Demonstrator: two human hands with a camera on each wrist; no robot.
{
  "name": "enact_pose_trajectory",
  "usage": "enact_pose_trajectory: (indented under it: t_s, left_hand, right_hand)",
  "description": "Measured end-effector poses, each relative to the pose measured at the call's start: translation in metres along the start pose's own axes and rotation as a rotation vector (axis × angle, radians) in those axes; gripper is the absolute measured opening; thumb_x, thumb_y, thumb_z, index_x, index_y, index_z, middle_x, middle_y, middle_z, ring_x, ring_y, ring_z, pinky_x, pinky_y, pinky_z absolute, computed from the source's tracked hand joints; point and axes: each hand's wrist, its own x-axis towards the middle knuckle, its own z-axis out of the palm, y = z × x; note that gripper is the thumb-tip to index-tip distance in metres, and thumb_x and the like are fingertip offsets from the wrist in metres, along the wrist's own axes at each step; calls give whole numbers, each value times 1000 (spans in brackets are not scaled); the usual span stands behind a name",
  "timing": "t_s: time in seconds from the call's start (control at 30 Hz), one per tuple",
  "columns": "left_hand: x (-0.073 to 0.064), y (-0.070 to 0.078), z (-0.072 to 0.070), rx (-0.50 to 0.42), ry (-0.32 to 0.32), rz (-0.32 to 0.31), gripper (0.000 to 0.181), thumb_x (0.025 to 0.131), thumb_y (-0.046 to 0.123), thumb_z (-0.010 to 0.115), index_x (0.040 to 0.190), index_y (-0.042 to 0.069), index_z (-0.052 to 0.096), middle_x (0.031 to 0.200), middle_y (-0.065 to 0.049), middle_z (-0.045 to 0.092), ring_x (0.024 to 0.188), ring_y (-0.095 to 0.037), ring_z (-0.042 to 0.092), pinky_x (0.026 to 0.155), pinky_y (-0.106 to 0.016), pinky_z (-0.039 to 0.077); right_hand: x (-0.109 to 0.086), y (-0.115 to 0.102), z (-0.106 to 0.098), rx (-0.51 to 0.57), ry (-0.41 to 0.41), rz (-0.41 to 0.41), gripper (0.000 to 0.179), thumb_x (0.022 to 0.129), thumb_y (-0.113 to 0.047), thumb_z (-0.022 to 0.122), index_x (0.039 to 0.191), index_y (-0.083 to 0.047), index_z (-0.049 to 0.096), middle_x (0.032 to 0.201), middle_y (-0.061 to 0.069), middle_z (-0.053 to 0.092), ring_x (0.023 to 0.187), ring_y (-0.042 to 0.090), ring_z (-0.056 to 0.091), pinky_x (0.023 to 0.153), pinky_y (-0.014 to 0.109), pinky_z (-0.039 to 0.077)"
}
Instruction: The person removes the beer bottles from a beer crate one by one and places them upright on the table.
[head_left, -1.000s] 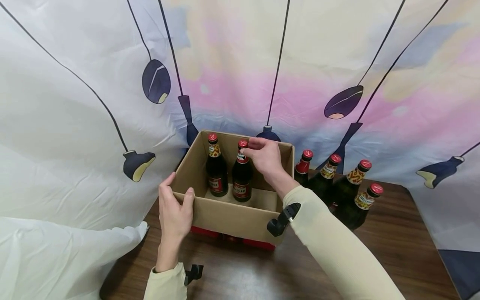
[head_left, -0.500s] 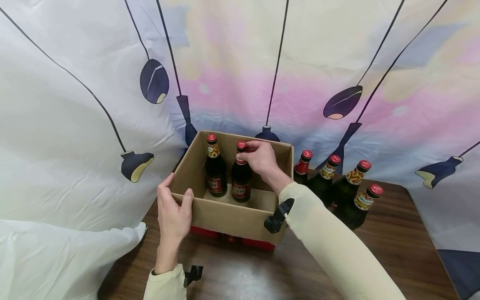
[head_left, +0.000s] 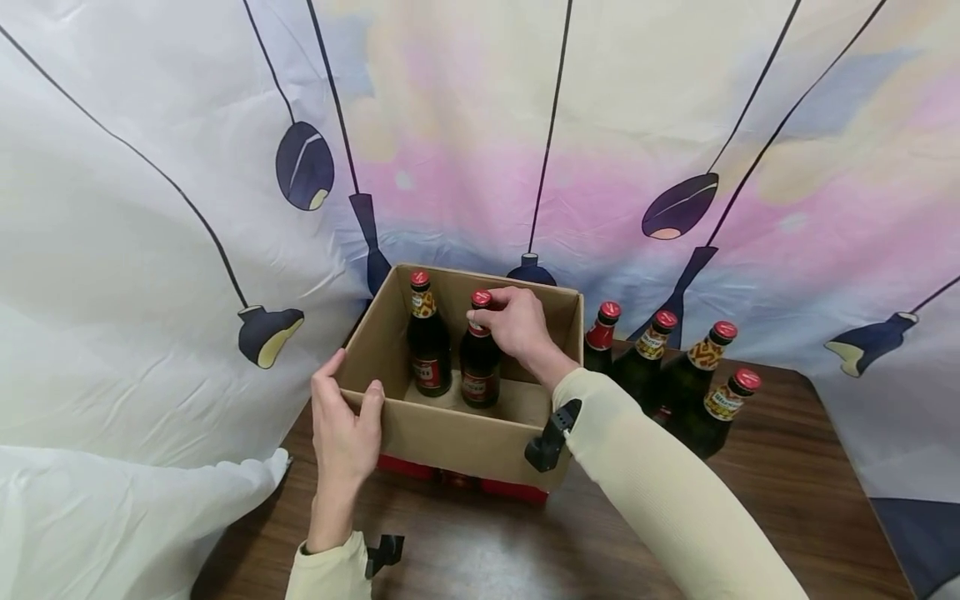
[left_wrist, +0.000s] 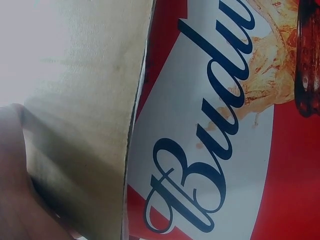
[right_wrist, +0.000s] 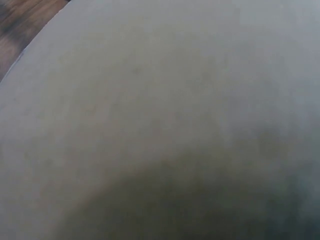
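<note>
My right hand point(head_left: 519, 323) pinches the neck of a dark beer bottle point(head_left: 480, 367) that stands upright inside an open cardboard box point(head_left: 457, 437). A second beer bottle point(head_left: 430, 346) stands to its left in the box, a small gap between them. At the box's front left corner my left hand point(head_left: 347, 425) grips the wall, thumb over the front flap. In the left wrist view, that hand point(left_wrist: 15, 170) lies against the brown flap point(left_wrist: 85, 115), beside the box's red and white printed side point(left_wrist: 215, 125). Brown cardboard point(right_wrist: 150, 90) fills nearly all the right wrist view.
Several capped beer bottles point(head_left: 705, 417) stand on the wooden table point(head_left: 810, 467) right of the box, close to my right forearm. Behind hangs a curtain point(head_left: 465, 125) printed with lamps. White cloth point(head_left: 135, 517) drapes over the table's left side.
My right hand has moved slightly left and closed in around the bottle's neck. The left hand keeps its grip on the box corner. The whole head view has shifted a little.
</note>
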Motion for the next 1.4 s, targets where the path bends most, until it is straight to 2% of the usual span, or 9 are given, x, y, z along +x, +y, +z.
enact_pose_trajectory:
  t_s: [0.1, 0.23, 0.4, 0.5, 0.67, 0.93, 1.07, 1.4]
  left_hand:
    - [1, 1, 0, -2, 4, 9, 62, 96, 19, 60, 152, 0, 41, 155, -20, 48, 140, -39, 47, 112, -58, 35]
    - [1, 2, 2, 0, 7, 28, 62, 95, 17, 61, 151, -1, 42, 154, -21, 49, 143, -38, 46, 113, -58, 35]
    - [0, 1, 5, 5, -1, 32, 62, 95, 17, 61, 151, -1, 43, 154, -20, 49, 146, -37, 45, 116, -58, 34]
    - [1, 1, 5, 7, -5, 26, 62, 95, 17, 61, 151, 0, 43, 155, -19, 49, 146, -37, 45, 116, -57, 34]
    - [1, 4, 3, -1, 12, 14, 61, 95, 18, 60, 151, 0, 43, 155, -19, 49, 144, -38, 46, 113, -57, 35]
    - [2, 3, 3, 2, 2, 15, 62, 96, 18, 60, 152, -1, 42, 156, -19, 48, 145, -37, 45, 115, -58, 34]
    - [1, 3, 3, 5, 1, 13, 62, 96, 18, 60, 151, -1, 42, 156, -19, 48, 145, -38, 45, 115, -58, 34]
    - [-1, -2, 1, 17, 5, -3, 63, 96, 20, 61, 153, 1, 42, 157, -18, 48, 145, -37, 45, 115, -58, 34]
  right_hand:
    - [-1, -1, -1, 56, 31, 14, 36, 88, -24, 86, 122, -12, 81, 126, 9, 77, 121, 29, 68, 102, 44, 56]
    - [-5, -4, -5, 189, 57, 17, 37, 88, -19, 86, 123, -11, 80, 124, 11, 76, 116, 28, 70, 98, 45, 58]
    - [-15, -8, -11, 339, 103, -36, 34, 88, -16, 85, 121, -10, 81, 119, 12, 76, 109, 26, 71, 96, 44, 59]
    - [-22, -11, -15, 390, 149, -72, 32, 88, -16, 86, 119, -9, 81, 117, 12, 77, 107, 24, 72, 96, 43, 59]
    - [-30, -18, -23, 436, 178, -137, 33, 88, -15, 85, 120, -9, 80, 116, 13, 78, 107, 23, 72, 95, 39, 59]
    - [-44, -27, -42, 457, 189, -218, 34, 88, -18, 85, 121, -11, 81, 113, 12, 79, 98, 15, 71, 85, 27, 59]
    - [-51, -28, -51, 469, 158, -230, 33, 90, -18, 84, 122, -11, 81, 113, 11, 78, 97, 13, 70, 84, 28, 58]
    - [-63, -35, -65, 474, 117, -202, 34, 90, -19, 84, 124, -14, 80, 114, 8, 80, 104, 15, 71, 87, 30, 59]
